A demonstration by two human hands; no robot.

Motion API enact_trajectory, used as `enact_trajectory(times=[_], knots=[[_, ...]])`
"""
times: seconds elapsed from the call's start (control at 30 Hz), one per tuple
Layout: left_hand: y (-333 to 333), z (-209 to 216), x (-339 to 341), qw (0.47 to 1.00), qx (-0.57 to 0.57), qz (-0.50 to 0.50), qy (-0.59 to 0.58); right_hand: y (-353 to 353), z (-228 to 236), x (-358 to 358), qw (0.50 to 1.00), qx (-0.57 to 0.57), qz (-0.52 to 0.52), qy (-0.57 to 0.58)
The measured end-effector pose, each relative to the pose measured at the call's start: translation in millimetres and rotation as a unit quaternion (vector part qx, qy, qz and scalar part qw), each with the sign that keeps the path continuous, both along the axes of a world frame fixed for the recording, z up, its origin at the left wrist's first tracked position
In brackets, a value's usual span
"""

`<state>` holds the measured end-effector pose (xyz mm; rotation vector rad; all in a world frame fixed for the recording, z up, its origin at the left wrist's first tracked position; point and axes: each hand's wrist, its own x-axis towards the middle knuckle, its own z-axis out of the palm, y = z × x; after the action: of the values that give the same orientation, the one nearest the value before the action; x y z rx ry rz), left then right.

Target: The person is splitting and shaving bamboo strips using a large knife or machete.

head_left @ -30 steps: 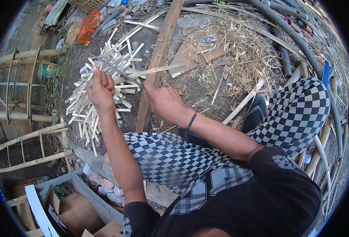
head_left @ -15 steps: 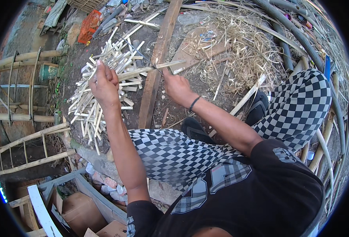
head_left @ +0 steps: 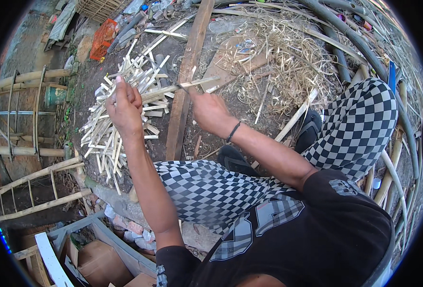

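My left hand (head_left: 125, 106) is closed around the left end of a pale split bamboo strip (head_left: 200, 82), its thumb pointing up. The strip runs rightward across a brown wooden plank (head_left: 179, 122). At the strip, my right hand (head_left: 212, 112) is closed on a knife, whose handle is hidden in the fingers. Only a short dark part of the knife's blade (head_left: 182, 88) shows clearly, crossing the strip above the plank. Beneath and beyond my left hand lies a heap of cut bamboo sticks (head_left: 107, 138).
Curly bamboo shavings (head_left: 297, 62) are piled at the far right, partly over a flat brown board (head_left: 223, 60). Bamboo poles (head_left: 350, 36) lie behind them. An orange crate (head_left: 103, 39) sits far left; a bamboo ladder (head_left: 44, 205) and cardboard box (head_left: 101, 263) are near left.
The long dark blade that stretched far left over the sticks now shows only as a short piece at the strip. My right hand has shifted slightly left and nearer; the whole view has shifted a little.
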<state>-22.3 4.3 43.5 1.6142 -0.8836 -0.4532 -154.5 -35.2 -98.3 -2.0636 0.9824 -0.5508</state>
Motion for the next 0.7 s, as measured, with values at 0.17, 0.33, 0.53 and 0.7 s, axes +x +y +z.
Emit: enact_trajectory(times=[0.17,0.33,0.53,0.7], knots=[[-12.1,1.9,-13.0,1.000,-0.013,-0.024,-0.004,-10.7,-54.0,5.2,0.997,-0.022,-0.041,-0.055],[-10.7,-1.2,-1.2,1.000,-0.006,-0.003,0.003,-27.1,-69.6,3.4,0.996,0.017,-0.066,0.054],[-6.8,8.0,-8.2,1.000,0.006,0.009,-0.001,-6.0,-18.0,9.8,0.998,-0.027,0.007,-0.061],[-15.4,3.7,-0.6,1.000,-0.013,0.009,0.006,-46.2,-107.3,-4.0,0.997,0.022,-0.060,0.048]])
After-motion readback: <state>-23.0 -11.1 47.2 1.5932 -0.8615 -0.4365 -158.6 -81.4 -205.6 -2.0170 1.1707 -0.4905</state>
